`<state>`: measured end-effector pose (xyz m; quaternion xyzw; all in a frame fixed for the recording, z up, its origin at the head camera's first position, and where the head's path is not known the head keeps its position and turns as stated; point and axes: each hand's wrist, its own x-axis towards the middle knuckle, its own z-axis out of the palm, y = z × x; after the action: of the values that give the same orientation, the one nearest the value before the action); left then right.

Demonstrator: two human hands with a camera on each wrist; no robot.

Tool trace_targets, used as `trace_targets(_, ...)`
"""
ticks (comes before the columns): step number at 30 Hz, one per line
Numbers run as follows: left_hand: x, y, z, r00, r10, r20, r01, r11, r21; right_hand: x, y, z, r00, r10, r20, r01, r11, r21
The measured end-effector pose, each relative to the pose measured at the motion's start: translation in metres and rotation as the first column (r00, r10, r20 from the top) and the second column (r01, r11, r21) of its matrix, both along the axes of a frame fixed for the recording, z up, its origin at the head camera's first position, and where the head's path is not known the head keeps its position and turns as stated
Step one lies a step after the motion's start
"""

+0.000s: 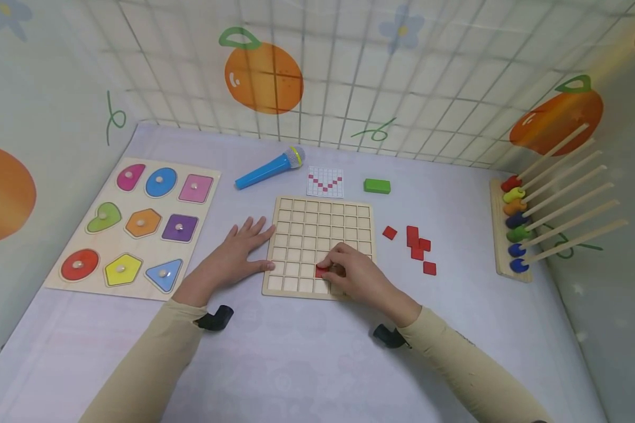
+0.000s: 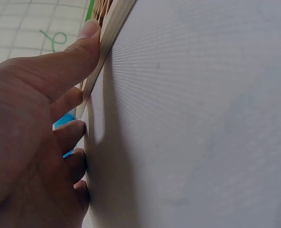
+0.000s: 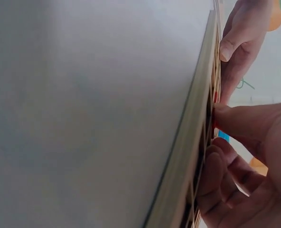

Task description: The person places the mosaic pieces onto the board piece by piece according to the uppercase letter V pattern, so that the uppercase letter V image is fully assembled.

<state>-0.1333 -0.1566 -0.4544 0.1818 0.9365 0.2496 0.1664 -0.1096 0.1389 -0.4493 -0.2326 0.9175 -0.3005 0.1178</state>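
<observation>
A wooden grid board (image 1: 301, 224) lies on the table with rows of square cells. My right hand (image 1: 361, 272) is over its lower part, thumb and fingers curled at a red square tile (image 1: 320, 273) in one of the cells. In the right wrist view, a sliver of a red tile (image 3: 215, 98) shows at the thumb tip; the hand covers the rest. My left hand (image 1: 234, 254) lies at the board's left side, fingers spread, with thumb and index fingertips at the edge. The left wrist view shows that thumb (image 2: 76, 54) against the board's wooden rim (image 2: 113, 29).
Several loose red tiles (image 1: 413, 235) lie right of the board. Behind it are a pattern card (image 1: 325, 181), a green block (image 1: 377, 186) and a blue toy microphone (image 1: 267, 170). A shape puzzle (image 1: 137, 197) lies left; a pegged stand with coloured beads (image 1: 508, 252) stands right.
</observation>
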Motion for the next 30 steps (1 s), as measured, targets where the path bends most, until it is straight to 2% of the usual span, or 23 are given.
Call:
trace_targets(11,0.001,0.0,0.001,1.0,-0.001,-0.016,0.001,1.0,0.006,0.003,0.001,0.001,1.0,-0.003,-0.025,0.003,1.0,0.006)
trace_targets(19,0.0,0.001,-0.001,1.0,0.001,-0.003,-0.001,1.0,-0.008,0.004,0.008,0.003,0.997,-0.061,0.038,0.062,0.997,-0.038)
trace_targets(25,0.0,0.001,0.0,1.0,0.0,-0.009,0.0,1.0,0.005,0.003,0.019,0.004,0.996,-0.093,0.012,0.094,0.995,-0.041)
trace_targets(30,-0.001,0.0,-0.002,1.0,-0.002,-0.007,0.002,1.0,-0.002,-0.003,0.034,0.007,0.989,-0.149,-0.01,0.149,0.988,-0.037)
